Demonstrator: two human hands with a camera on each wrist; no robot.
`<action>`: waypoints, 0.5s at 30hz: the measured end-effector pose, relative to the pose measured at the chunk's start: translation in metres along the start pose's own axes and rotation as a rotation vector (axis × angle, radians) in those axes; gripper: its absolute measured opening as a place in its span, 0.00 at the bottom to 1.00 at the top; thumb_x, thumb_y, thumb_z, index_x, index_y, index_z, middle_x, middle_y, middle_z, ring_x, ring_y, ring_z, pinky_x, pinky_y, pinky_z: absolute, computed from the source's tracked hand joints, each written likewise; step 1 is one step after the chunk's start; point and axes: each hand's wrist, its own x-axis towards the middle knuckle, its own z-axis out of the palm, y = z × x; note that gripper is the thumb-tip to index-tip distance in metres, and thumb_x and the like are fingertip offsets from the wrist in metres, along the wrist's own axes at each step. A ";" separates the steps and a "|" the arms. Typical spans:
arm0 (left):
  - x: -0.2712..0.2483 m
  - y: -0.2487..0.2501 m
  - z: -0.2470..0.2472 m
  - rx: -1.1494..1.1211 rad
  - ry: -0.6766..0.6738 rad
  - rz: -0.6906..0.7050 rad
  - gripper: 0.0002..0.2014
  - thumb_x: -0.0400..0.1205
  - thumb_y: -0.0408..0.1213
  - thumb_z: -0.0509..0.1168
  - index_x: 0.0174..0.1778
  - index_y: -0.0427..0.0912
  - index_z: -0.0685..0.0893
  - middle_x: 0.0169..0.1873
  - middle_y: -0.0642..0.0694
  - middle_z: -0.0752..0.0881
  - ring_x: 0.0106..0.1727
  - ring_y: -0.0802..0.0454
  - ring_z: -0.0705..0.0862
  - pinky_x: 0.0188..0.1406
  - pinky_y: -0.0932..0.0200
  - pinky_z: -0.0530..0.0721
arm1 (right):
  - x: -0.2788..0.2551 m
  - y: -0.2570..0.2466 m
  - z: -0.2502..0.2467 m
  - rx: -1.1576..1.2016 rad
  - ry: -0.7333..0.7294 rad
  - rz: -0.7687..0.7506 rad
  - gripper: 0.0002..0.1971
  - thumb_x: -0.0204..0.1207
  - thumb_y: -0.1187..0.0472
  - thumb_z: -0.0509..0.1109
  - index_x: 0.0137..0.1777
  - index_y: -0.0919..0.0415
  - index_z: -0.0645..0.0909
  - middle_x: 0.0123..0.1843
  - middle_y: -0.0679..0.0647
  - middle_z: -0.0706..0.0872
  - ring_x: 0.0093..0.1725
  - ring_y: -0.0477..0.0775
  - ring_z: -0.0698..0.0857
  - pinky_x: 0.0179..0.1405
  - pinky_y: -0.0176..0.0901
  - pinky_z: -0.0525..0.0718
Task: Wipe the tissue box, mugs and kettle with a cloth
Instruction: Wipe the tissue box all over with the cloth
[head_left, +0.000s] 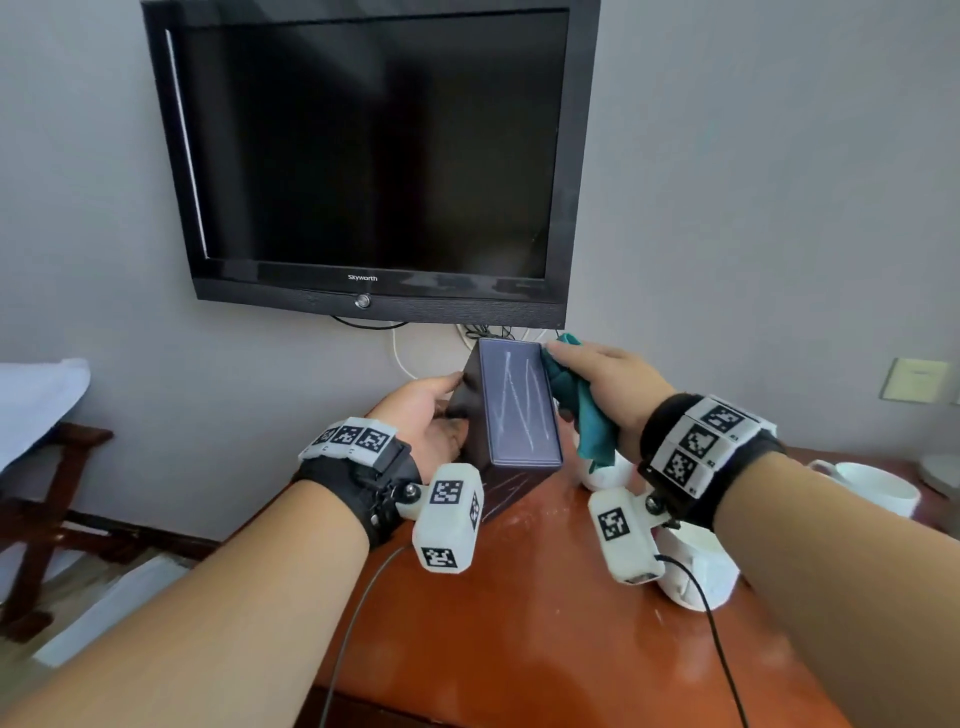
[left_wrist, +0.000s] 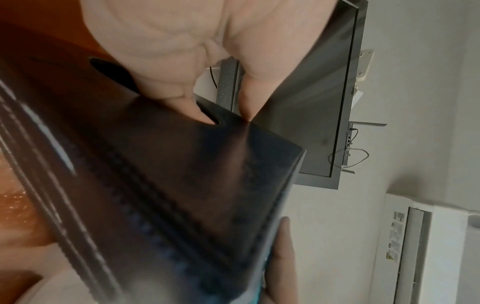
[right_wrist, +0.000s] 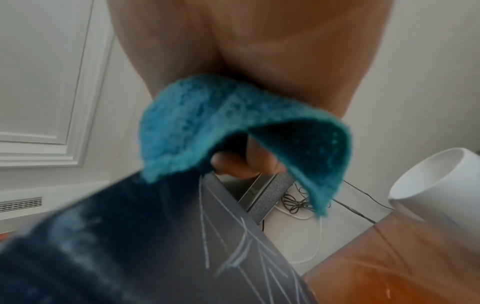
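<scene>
A dark tissue box (head_left: 519, 410) stands tipped on its side on the wooden table (head_left: 545, 597), its upturned face marked with white scribbles. My left hand (head_left: 431, 410) grips its left side, thumb on the far edge; in the left wrist view the fingers (left_wrist: 187, 102) curl over the box (left_wrist: 182, 185). My right hand (head_left: 597, 384) holds a teal cloth (head_left: 576, 405) pressed against the box's right edge. The right wrist view shows the cloth (right_wrist: 221, 127) bunched round my fingers above the scribbled face (right_wrist: 246, 246). White mugs (head_left: 872, 493) (right_wrist: 436, 181) stand to the right.
A black wall-mounted TV (head_left: 374, 156) hangs right behind the box, with cables (head_left: 488, 332) below it. Another white mug (head_left: 696, 577) lies under my right wrist. A wooden luggage rack (head_left: 47, 499) stands at the left, and a wall switch (head_left: 914, 379) at the right.
</scene>
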 end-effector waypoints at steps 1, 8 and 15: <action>-0.003 0.000 0.000 0.003 0.012 -0.007 0.12 0.89 0.41 0.68 0.44 0.37 0.80 0.28 0.39 0.88 0.29 0.45 0.89 0.40 0.49 0.88 | 0.000 0.000 0.002 0.009 -0.005 -0.002 0.11 0.83 0.52 0.75 0.48 0.59 0.85 0.34 0.55 0.84 0.29 0.51 0.81 0.29 0.41 0.80; 0.000 0.009 -0.006 0.012 0.056 -0.012 0.15 0.90 0.44 0.68 0.43 0.38 0.77 0.32 0.38 0.86 0.24 0.44 0.88 0.24 0.53 0.89 | 0.009 0.003 0.015 -0.073 0.006 -0.015 0.22 0.75 0.40 0.78 0.49 0.62 0.90 0.38 0.55 0.89 0.37 0.55 0.84 0.44 0.52 0.82; 0.005 0.020 -0.023 0.177 0.084 0.064 0.12 0.88 0.44 0.71 0.47 0.37 0.86 0.32 0.41 0.87 0.32 0.42 0.87 0.30 0.51 0.91 | 0.014 -0.006 0.039 -0.265 0.000 -0.096 0.30 0.72 0.33 0.73 0.47 0.66 0.85 0.36 0.57 0.88 0.35 0.54 0.83 0.43 0.54 0.82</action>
